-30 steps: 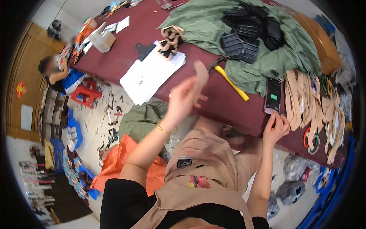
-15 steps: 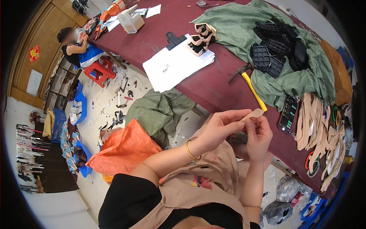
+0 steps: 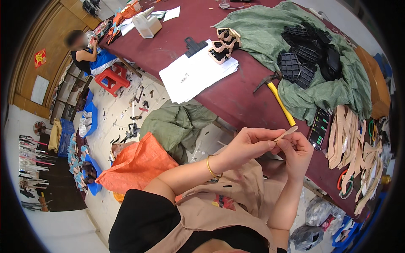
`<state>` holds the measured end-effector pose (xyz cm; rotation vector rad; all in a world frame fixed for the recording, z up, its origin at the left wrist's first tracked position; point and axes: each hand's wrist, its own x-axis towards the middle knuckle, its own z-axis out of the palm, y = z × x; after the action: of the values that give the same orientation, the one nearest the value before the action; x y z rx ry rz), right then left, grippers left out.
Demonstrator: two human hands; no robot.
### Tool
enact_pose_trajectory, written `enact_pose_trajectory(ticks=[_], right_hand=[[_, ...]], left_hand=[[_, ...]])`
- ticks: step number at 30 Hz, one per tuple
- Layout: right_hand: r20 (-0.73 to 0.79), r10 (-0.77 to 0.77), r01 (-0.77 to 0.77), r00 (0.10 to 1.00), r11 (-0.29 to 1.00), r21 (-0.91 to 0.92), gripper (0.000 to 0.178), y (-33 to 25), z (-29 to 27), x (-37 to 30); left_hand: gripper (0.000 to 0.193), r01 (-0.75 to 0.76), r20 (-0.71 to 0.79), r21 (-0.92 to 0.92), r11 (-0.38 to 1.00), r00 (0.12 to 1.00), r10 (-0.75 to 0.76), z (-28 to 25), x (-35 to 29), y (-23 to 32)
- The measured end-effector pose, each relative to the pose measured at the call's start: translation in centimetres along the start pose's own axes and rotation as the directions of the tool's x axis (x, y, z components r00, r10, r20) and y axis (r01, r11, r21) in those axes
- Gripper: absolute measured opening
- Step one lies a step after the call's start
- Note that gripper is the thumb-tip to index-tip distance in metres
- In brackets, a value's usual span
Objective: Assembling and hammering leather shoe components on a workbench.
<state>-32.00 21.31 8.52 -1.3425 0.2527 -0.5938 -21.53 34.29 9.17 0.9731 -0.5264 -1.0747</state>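
Note:
A small beige strip (image 3: pixel 288 132), perhaps of leather or fabric, is pinched between my two hands near the table's front edge. My left hand (image 3: pixel 254 144), with a gold bangle at its wrist, grips one side between thumb and fingers. Opposite it, my right hand (image 3: pixel 298 152) holds the strip's lower part with fingers curled in. The strip's rounded tip sticks up past the fingertips; its lower end is hidden. Just beyond lies a hammer (image 3: pixel 281 104) with a yellow handle. Many similar beige strips (image 3: pixel 342 139) hang over the table's right edge.
Black ridged pads (image 3: pixel 300 63) lie on green woven cloth (image 3: pixel 261 29). A dark device with green marks (image 3: pixel 319 126) is beside the strips. Papers (image 3: pixel 198 78) bear beige curved pieces (image 3: pixel 220 52). An orange sack (image 3: pixel 137 162) is at left; a person (image 3: pixel 84 57) sits farther off.
Both hands have shifted slightly right and down with the strip. The strip is now tilted more edge-on, its tip pointing up and right.

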Motion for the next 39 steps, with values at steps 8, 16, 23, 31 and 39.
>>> enact_pose_trajectory(ticks=[8,16,23,31,39], right_hand=[[0.014,-0.311,0.265,0.95,0.785,-0.56,0.013,1.3,1.3,-0.2],[-0.457,-0.163,0.023,0.875,0.954,-0.297,0.02,4.1,-2.4,-8.6],[-0.686,-0.296,0.338,0.664,0.938,-0.077,0.021,-3.6,-8.1,-15.0],[-0.588,-0.43,0.341,0.685,0.903,-0.263,0.026,-4.3,-5.2,-9.0],[-0.338,-0.131,0.098,0.932,0.989,-0.113,0.027,-1.6,-1.6,-1.1]], left_hand=[[0.031,0.164,-0.11,0.134,0.977,0.983,-0.15,0.0,0.4,1.0],[0.027,-0.454,-0.701,-0.082,0.887,0.659,0.272,-17.1,1.1,-0.9],[0.021,-0.165,-0.484,0.441,0.882,0.784,0.389,-15.2,7.1,5.9],[0.045,-0.308,0.209,0.951,0.037,0.726,0.655,-10.5,17.6,5.3],[0.034,0.219,0.179,-0.375,0.901,0.97,-0.162,1.6,7.8,-4.0]])
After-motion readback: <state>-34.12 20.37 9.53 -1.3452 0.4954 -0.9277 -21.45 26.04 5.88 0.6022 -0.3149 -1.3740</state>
